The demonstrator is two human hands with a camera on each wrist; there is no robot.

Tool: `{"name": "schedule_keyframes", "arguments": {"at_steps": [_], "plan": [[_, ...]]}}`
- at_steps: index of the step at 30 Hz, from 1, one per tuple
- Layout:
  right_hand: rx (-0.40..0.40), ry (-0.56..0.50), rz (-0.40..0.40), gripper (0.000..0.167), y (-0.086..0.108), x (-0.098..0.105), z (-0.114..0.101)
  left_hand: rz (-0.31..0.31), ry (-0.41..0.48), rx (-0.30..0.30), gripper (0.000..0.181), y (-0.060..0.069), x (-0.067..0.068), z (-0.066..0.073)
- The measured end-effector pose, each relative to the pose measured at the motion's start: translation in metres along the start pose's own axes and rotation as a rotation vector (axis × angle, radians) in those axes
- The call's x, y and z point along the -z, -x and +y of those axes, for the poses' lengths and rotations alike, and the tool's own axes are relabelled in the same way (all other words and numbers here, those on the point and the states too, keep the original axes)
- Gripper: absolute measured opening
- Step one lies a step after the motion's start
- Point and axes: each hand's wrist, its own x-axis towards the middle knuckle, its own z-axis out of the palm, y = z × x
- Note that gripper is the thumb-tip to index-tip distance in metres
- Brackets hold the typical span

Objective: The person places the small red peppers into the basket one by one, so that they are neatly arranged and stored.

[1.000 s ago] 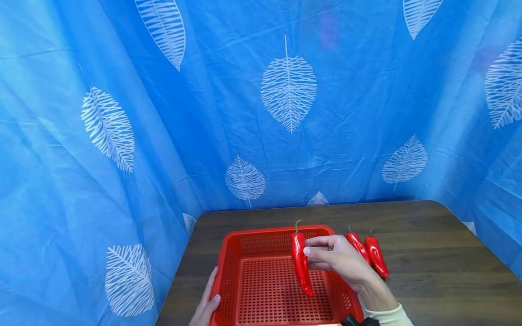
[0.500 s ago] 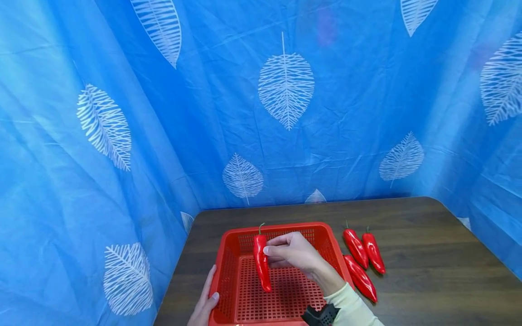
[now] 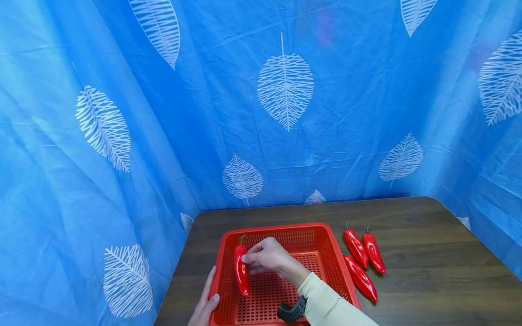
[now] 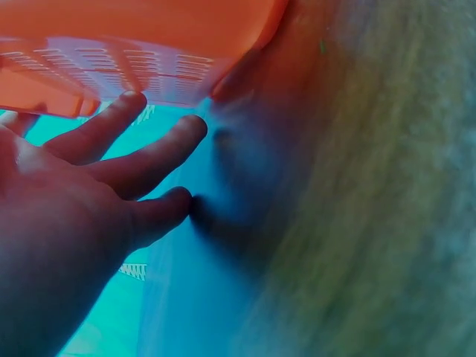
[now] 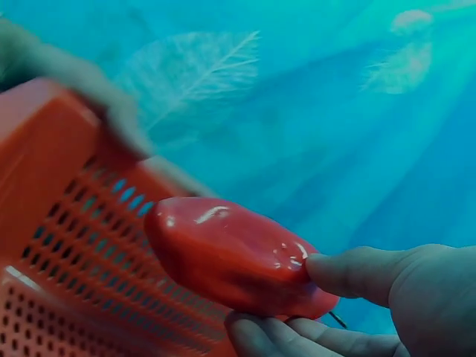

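A glossy red chili pepper (image 3: 241, 270) with a thin green stem hangs nearly upright over the left part of a red plastic basket (image 3: 332, 253). My right hand (image 3: 267, 257) pinches it between thumb and fingertips, which the right wrist view shows up close on the pepper (image 5: 230, 256). At the basket's left side, my left hand (image 3: 204, 304) rests against the outer wall with the thumb near the rim. Its fingers look extended and spread beside the basket wall (image 4: 149, 56) in the left wrist view. Whether the pepper touches the basket floor cannot be told.
Three more red chili peppers lie on the dark wooden table (image 3: 428, 253) right of the basket: a left one (image 3: 355, 248), a right one (image 3: 373, 253) and a nearer one (image 3: 361, 278). A blue curtain (image 3: 346, 113) with white leaf prints hangs behind the table.
My right hand has carried the chili pepper leftward across the basket and slightly lower, uncovering the peppers on the right. My left hand has stayed at the basket's left side.
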Motion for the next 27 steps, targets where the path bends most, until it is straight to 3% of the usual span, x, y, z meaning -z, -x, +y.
{"name": "schedule_keyframes", "arguments": {"at_steps": [8,19,22,27], "plan": [[-0.056,0.07,0.043,0.015,-0.008,-0.021,0.015,-0.01,0.005,0.048,0.086,0.0,0.001,0.002],[-0.153,0.158,0.047,0.011,-0.02,-0.028,0.03,-0.014,0.019,0.063,0.087,0.0,0.002,0.002],[-0.155,0.193,0.049,0.014,-0.021,-0.03,0.032,-0.025,0.037,0.05,0.088,-0.003,0.009,-0.005],[-0.159,0.231,0.043,0.017,-0.02,-0.031,0.036,-0.124,0.119,-0.037,0.082,-0.009,0.033,-0.031]]}}
